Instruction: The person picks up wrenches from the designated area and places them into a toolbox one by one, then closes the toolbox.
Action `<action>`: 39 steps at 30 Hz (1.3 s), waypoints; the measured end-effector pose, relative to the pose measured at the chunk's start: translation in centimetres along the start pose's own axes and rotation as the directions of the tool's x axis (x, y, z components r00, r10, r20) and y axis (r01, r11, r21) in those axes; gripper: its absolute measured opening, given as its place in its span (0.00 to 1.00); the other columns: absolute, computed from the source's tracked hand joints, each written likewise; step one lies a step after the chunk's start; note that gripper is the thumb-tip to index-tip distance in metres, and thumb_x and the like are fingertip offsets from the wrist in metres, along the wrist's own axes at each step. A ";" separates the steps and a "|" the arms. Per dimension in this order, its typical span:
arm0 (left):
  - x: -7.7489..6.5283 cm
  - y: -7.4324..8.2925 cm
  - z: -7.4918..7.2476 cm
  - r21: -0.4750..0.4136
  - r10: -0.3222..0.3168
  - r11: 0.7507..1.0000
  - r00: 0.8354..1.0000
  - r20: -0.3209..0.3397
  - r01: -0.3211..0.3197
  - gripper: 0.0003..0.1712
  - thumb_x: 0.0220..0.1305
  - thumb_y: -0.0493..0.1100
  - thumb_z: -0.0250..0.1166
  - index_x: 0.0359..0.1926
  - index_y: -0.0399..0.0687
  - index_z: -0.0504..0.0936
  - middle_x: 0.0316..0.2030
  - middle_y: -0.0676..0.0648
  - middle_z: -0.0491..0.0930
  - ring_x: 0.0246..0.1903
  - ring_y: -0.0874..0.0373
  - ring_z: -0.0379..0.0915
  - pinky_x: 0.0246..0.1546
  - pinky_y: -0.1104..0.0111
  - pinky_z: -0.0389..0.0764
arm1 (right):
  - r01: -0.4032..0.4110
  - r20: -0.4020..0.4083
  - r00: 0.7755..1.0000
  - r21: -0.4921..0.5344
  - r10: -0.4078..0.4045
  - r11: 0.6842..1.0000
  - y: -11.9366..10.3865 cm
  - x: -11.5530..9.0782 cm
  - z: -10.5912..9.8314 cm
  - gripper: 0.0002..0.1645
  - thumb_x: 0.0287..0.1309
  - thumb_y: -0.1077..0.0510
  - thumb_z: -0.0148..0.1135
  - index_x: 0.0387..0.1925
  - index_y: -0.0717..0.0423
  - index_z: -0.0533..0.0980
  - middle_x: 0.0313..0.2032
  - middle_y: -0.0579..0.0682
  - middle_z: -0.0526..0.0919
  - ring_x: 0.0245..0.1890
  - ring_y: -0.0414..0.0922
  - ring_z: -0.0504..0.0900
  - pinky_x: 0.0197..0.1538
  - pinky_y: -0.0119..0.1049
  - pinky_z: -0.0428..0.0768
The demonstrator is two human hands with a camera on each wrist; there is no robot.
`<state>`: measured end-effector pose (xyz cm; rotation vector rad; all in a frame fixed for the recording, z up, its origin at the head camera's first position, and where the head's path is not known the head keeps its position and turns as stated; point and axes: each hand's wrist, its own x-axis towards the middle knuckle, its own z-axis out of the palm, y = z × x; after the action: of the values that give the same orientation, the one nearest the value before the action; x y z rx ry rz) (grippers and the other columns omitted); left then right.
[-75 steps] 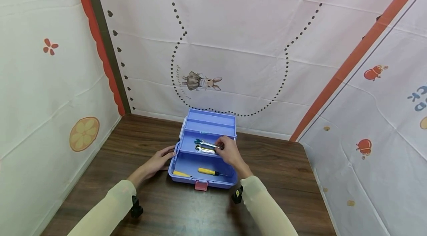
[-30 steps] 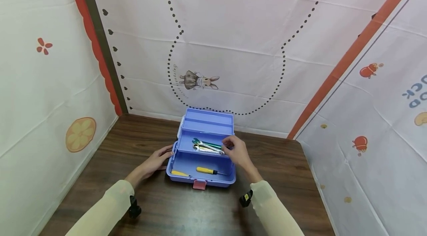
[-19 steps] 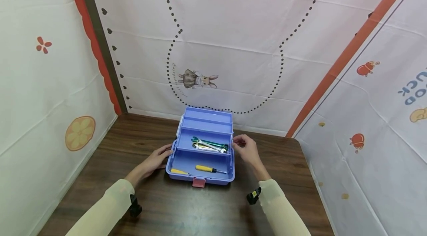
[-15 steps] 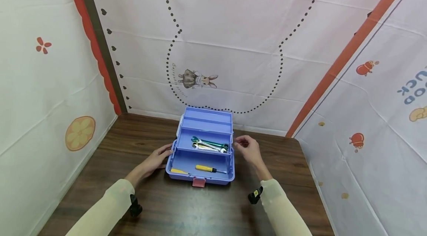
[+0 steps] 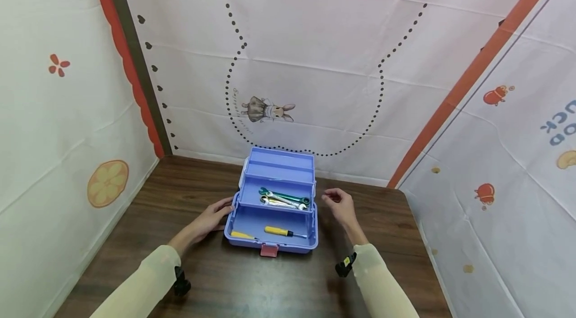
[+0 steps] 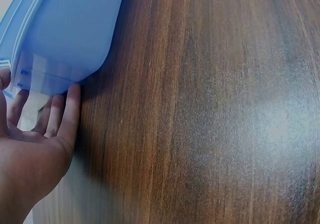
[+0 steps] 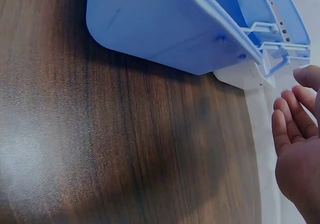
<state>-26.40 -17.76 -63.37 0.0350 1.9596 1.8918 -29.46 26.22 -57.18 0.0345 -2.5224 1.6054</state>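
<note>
A blue toolbox (image 5: 270, 213) stands unfolded on the table, its raised trays stepping up toward the back. Several wrenches lie together in the lower tray, among them a green wrench (image 5: 294, 197) and a silver wrench (image 5: 288, 200). A yellow-handled screwdriver (image 5: 276, 230) and another yellow-handled tool (image 5: 242, 234) lie in the bottom compartment. My left hand (image 5: 210, 218) rests against the box's left side, fingers extended along the outer wall (image 6: 75, 29) and thumb near the rim. My right hand (image 5: 342, 206) hovers apart from the box's right side, fingers loosely bent and holding nothing.
A pink latch (image 5: 269, 250) hangs at the box's front. The dark wooden table (image 5: 373, 238) extends around the box. White printed cloth (image 5: 315, 83) closes off the back and both sides. White folding arms (image 7: 272, 47) show at the box's right end.
My right hand has let go of a wrench in the lower tray and moved right, out past the box's side. The left hand has stayed at the left side.
</note>
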 end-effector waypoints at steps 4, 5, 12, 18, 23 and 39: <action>-0.1 -0.2 0.3 0.005 0.007 1.000 1.000 0.016 -0.007 0.41 0.81 0.59 0.58 0.84 0.49 0.57 0.77 0.33 0.62 0.72 0.37 0.66 0.58 0.48 0.84 | -0.005 -0.020 1.000 0.002 0.005 1.000 0.3 0.2 0.0 0.11 0.68 0.62 0.71 0.49 0.64 0.85 0.42 0.58 0.87 0.41 0.44 0.81 0.42 0.27 0.79; -0.1 -0.2 0.3 0.005 0.006 1.000 1.000 0.019 -0.006 0.41 0.81 0.59 0.58 0.84 0.49 0.57 0.77 0.33 0.62 0.72 0.37 0.66 0.58 0.48 0.84 | -0.005 -0.021 1.000 0.005 0.005 1.000 0.3 0.3 0.1 0.11 0.68 0.62 0.71 0.49 0.64 0.85 0.42 0.58 0.87 0.41 0.44 0.81 0.42 0.27 0.79; -0.1 -0.4 0.2 -0.007 0.006 1.000 1.000 0.022 -0.006 0.41 0.80 0.59 0.59 0.83 0.49 0.58 0.77 0.33 0.62 0.71 0.37 0.68 0.58 0.48 0.85 | -0.024 -0.001 1.000 -0.006 0.024 1.000 0.1 0.7 0.6 0.12 0.70 0.60 0.69 0.50 0.64 0.84 0.45 0.57 0.87 0.42 0.46 0.80 0.43 0.29 0.79; 0.3 0.2 -0.2 0.017 0.001 1.000 1.000 0.031 -0.001 0.39 0.81 0.55 0.59 0.82 0.47 0.59 0.75 0.32 0.65 0.69 0.38 0.70 0.57 0.49 0.85 | -0.058 0.000 0.998 0.006 0.058 0.998 0.0 1.1 0.9 0.14 0.72 0.59 0.67 0.53 0.64 0.84 0.48 0.60 0.86 0.44 0.48 0.79 0.44 0.32 0.78; 1.5 1.7 -0.6 0.002 -0.012 1.000 0.999 -0.047 0.012 0.35 0.81 0.50 0.60 0.80 0.44 0.63 0.71 0.33 0.72 0.68 0.40 0.73 0.59 0.50 0.84 | -0.113 -0.004 0.994 0.035 0.113 0.993 0.3 1.5 1.5 0.17 0.74 0.58 0.65 0.57 0.65 0.82 0.52 0.61 0.85 0.48 0.51 0.80 0.49 0.35 0.79; 5.9 3.7 1.1 -0.015 -0.020 1.000 0.961 -0.274 0.017 0.32 0.84 0.53 0.55 0.80 0.45 0.65 0.71 0.35 0.72 0.66 0.46 0.72 0.52 0.65 0.83 | -0.163 0.058 0.986 0.088 0.159 0.983 1.8 1.6 4.8 0.19 0.78 0.63 0.57 0.62 0.69 0.78 0.54 0.64 0.83 0.51 0.50 0.81 0.51 0.33 0.82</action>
<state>-32.44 -14.68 -61.42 -0.2621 2.1157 1.9847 -31.81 22.71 -60.53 -0.1234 -2.5452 1.8022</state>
